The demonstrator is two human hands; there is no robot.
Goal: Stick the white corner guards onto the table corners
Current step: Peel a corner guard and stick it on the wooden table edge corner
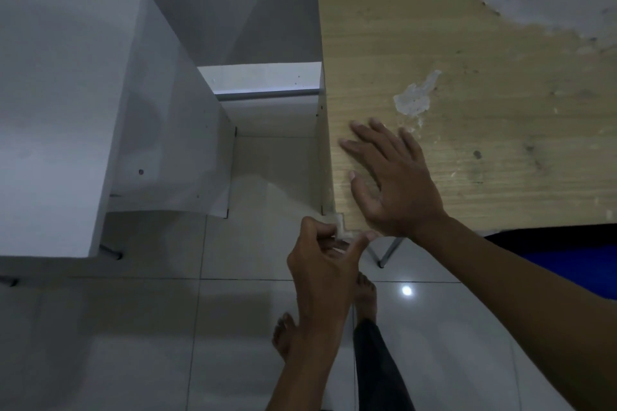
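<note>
The left hand (320, 253) curled its fingers (312, 230) around a white corner guard (341, 227), pinching it against the near left corner of the wooden surface (467, 83). The right hand (390, 177) lay flat on that surface just beside the corner, fingers straight and spread, grasping nothing. Left of the surface stood a white shelf unit (160, 130). Below, bare feet (365, 297) stood on the pale tiled floor (133, 344).

Right hand (394, 177) flat on wooden table (467, 53).
</note>
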